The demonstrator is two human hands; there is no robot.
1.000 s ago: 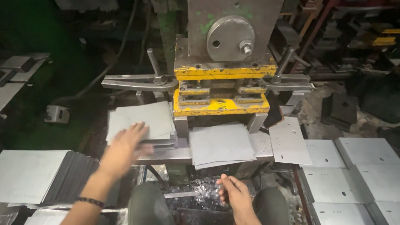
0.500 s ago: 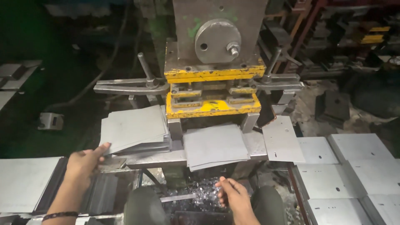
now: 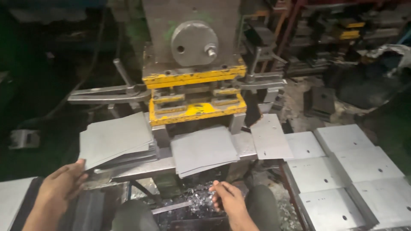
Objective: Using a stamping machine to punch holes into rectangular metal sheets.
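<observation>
My left hand [image 3: 62, 186] touches the near corner of a stack of grey metal sheets [image 3: 115, 139] that lies left of the press die, fingers curled at its edge. My right hand [image 3: 227, 197] hovers with fingers apart just below a second small stack of grey sheets [image 3: 203, 149] resting on the press bed under the yellow die block [image 3: 195, 109]. Neither hand clearly grips anything.
The grey press body [image 3: 192, 38] rises behind, with steel lever arms [image 3: 102, 94] to the left and right. Punched grey plates [image 3: 342, 171] lie spread at the right. More sheets [image 3: 13, 205] lie at lower left. Metal scrap [image 3: 192, 203] glitters between my knees.
My left hand drew back from the top of the left stack to its near corner. My right hand rose a little towards the middle stack. The view shifted right.
</observation>
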